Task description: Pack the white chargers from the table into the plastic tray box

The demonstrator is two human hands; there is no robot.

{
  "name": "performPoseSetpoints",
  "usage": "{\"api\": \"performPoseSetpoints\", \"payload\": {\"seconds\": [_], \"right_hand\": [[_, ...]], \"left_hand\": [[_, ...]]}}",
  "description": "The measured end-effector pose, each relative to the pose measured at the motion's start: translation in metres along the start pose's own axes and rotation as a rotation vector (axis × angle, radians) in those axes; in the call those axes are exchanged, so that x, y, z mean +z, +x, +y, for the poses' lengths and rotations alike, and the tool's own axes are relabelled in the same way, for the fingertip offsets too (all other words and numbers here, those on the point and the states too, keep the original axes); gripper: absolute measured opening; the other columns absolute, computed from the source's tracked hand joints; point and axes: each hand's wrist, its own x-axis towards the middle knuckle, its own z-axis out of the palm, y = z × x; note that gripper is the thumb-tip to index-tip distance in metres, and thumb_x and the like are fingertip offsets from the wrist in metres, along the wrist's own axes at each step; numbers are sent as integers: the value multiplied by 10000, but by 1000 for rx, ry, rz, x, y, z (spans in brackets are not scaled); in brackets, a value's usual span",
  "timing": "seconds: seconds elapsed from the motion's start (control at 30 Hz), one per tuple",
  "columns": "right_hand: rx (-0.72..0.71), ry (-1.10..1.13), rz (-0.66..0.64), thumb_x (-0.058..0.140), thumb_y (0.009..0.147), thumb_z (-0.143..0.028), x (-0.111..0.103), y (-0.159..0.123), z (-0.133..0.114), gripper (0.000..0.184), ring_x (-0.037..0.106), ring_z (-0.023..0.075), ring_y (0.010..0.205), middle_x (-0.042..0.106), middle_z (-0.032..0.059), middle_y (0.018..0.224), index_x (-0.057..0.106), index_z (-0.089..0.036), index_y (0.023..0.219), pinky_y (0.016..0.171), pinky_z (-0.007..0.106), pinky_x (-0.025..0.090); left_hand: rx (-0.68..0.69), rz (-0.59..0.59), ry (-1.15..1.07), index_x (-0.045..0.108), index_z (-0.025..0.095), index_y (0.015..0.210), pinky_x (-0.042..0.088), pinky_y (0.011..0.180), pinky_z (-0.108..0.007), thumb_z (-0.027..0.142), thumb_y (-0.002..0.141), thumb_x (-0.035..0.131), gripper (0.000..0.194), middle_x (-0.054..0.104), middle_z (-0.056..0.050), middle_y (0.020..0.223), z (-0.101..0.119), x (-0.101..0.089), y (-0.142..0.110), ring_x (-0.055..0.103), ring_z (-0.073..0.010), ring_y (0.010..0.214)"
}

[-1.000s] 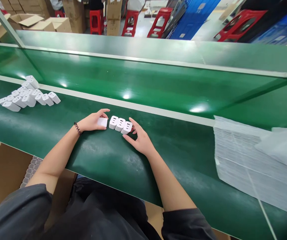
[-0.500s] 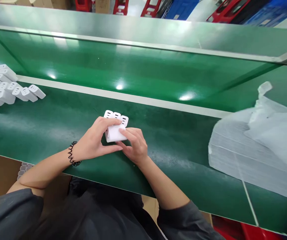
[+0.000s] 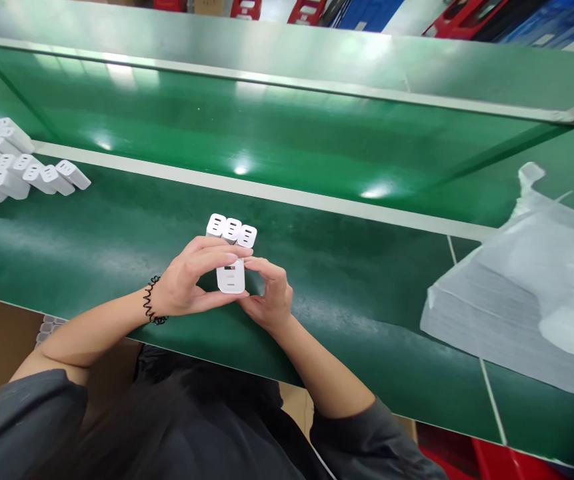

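Observation:
A white USB charger (image 3: 231, 279) is pinched between my two hands, its port face turned toward me. My left hand (image 3: 187, 279) closes on it from the left, fingers along its top and thumb beneath. My right hand (image 3: 271, 293) grips its right edge with thumb and fingertips. Just beyond my fingers, three more white chargers (image 3: 231, 229) stand side by side on the green bench, port ends facing up. Their lower parts are hidden by my left hand.
Several white chargers (image 3: 9, 170) lie in a heap at the far left of the green bench (image 3: 357, 280). Crumpled translucent plastic sheeting (image 3: 491, 307) covers part of the right side. A pale strip (image 3: 277, 195) runs along the bench's back, below a raised green panel.
The held charger has been turned so that its port face, rather than its smooth side, now faces me. The plastic sheeting at the right has shifted and folded differently.

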Motion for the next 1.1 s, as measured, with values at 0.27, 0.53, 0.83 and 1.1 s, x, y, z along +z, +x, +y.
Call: {"api": "performPoseSetpoints", "payload": {"seconds": [0.27,0.53,0.83,1.1], "right_hand": [[4,-112,-23,598,919,-374,-1,-1,1,347,715,195,755,702,29,907,448,-293,1221,676,332,588],[-6,-68,-29,638,894,-346,0,0,1,334,688,159,688,699,-9,839,454,-294,1168,628,289,562],[-135,-48,10,666,833,-159,-5,10,-3,469,593,138,641,631,-13,797,454,-268,1237,549,265,511],[-208,-160,-53,626,869,-160,-7,10,-4,367,537,124,598,577,-21,738,537,-275,1205,513,243,478]], "left_hand": [[-108,-34,-148,380,325,1398,585,908,-404,249,799,776,722,663,-65,1215,0,0,-2,629,-217,1122],[-216,-77,-212,379,317,1380,603,935,-425,287,825,757,673,627,-81,1222,2,0,-1,632,-245,1163],[-261,-135,-70,378,273,1389,606,890,-356,280,843,731,651,665,-76,1164,2,-2,2,642,-231,1147],[-258,-220,51,344,269,1436,570,874,-326,221,864,682,666,636,-68,1207,4,-5,1,639,-203,1094]]}}
